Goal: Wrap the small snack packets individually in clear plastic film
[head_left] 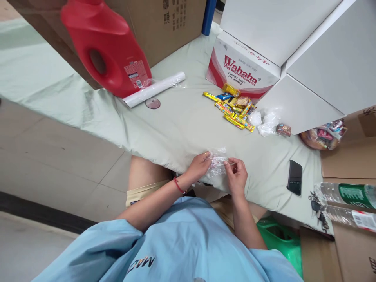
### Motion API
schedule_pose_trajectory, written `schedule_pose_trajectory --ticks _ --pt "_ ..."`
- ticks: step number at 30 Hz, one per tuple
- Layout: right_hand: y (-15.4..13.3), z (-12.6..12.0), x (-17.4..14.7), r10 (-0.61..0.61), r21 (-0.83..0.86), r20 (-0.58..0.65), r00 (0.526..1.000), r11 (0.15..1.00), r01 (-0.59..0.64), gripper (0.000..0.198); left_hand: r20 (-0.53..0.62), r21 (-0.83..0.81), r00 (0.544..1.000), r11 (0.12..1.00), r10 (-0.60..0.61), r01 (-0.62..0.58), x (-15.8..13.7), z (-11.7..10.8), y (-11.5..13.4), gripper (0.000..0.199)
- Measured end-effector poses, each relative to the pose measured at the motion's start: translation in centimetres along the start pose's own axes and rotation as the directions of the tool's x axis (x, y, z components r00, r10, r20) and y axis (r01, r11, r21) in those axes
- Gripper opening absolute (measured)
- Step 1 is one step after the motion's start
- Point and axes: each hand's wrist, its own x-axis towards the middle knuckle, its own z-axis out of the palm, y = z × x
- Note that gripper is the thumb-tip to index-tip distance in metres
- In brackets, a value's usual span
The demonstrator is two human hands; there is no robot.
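Observation:
Between my two hands, at the near edge of the cloth-covered table, is a crinkled clear plastic bag. My left hand is closed on its left side, fingers pressed together. On the right side, my right hand pinches the plastic between thumb and fingers. Whether anything lies inside the plastic I cannot make out. Farther back lies a pile of yellow-wrapped snack bars. Beside the pile are crumpled clear plastic bags and a small brown wrapped snack.
A red detergent jug, a plastic roll and a round disc are at the left. A Wahaha carton stands at the back. Right are a snack-filled bowl, a phone, keys and bottles.

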Motion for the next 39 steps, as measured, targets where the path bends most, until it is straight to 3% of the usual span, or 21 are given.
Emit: schedule_pose_trajectory --ticks 5,9,16,21,25,29,35,39 --pt "0.3 0.5 0.0 0.032 0.075 0.06 0.998 0.997 -0.036 0.028 -0.01 -0.1 1.0 0.995 -0.004 0.003 -0.9 -1.1 -0.2 0.039" --pt "0.5 0.4 0.0 0.088 0.136 0.048 0.995 0.986 -0.094 0.031 0.031 -0.188 1.0 0.982 -0.003 0.009 -1.3 -2.0 0.2 0.045" --pt "0.0 1.4 -0.3 0.071 0.02 0.206 0.976 0.997 -0.077 0.026 0.115 -0.289 0.993 0.955 -0.04 0.072 -1.4 -1.4 0.4 0.055" --pt "0.8 1.1 0.0 0.125 0.167 0.234 0.964 0.972 -0.167 0.027 0.166 -0.28 0.986 0.958 -0.012 0.059 -1.4 -2.6 0.5 0.061" --pt "1.1 0.5 0.4 0.184 0.248 0.238 0.954 0.938 -0.243 0.03 0.075 -0.258 0.997 0.966 0.001 0.018 -1.1 -3.5 0.7 0.056" --pt "1.0 -0.1 0.5 0.214 0.295 0.241 0.947 0.913 -0.282 0.034 -0.063 -0.103 0.996 0.993 -0.069 0.062 -0.9 -3.4 0.9 0.027" --pt "0.7 -1.1 0.6 0.278 0.379 0.264 0.924 0.85 -0.364 0.038 -0.165 -0.109 0.985 0.993 -0.059 0.041 -1.0 -2.9 1.5 0.032" --pt "0.8 -1.8 0.8 0.328 0.467 0.256 0.909 0.781 -0.414 0.041 -0.275 0.01 0.961 1.0 -0.008 0.011 -1.1 -3.3 2.0 0.029"
